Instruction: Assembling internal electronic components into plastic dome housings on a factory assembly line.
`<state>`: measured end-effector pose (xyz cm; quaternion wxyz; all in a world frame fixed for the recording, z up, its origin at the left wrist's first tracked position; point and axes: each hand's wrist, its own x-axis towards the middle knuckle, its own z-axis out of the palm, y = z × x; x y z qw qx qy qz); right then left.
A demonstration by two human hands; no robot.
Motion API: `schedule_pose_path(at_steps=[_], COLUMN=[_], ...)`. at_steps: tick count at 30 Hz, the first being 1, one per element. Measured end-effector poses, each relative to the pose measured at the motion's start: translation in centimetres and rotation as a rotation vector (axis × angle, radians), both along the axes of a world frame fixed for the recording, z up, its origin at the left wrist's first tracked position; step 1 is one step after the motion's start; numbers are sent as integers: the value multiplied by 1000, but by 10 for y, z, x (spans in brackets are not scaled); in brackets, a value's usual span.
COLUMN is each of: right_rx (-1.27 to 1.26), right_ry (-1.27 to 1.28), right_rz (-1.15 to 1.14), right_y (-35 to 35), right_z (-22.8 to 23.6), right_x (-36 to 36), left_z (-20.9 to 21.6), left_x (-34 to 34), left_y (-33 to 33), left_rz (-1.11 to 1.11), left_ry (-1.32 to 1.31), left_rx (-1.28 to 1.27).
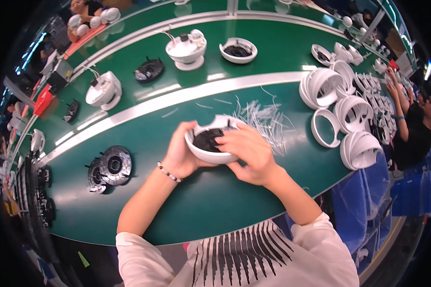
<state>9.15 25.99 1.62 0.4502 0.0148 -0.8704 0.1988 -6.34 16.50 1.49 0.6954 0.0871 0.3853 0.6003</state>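
I had left hand (178, 154) gripping white shell (205, 154), right hand (252, 152) over its black insert (206, 140), grip unclear; pale strips (264, 120) lay farther right.

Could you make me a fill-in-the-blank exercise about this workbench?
1. The left hand holds a bowl coloured ____.
2. The right hand reaches into the bowl, where the round part is ____.
3. A beaded bracelet circles the person's ____ wrist.
4. The stacked rings lie to the person's ____.

Missing words: white; black; left; right.
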Motion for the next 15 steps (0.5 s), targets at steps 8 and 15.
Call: schedule_pose_path(at_steps=[8, 15], right_rx=[64, 245], right_ry=[-109, -197], right_rz=[-64, -3], right_y=[-5, -23], right_z=[9, 28], right_x=[-5, -31], left_z=[36, -44], left_x=[-137, -227], left_y=[48, 68], left_rz=[-128, -216], left_ry=[2045, 2599], left_rx=[-153, -449])
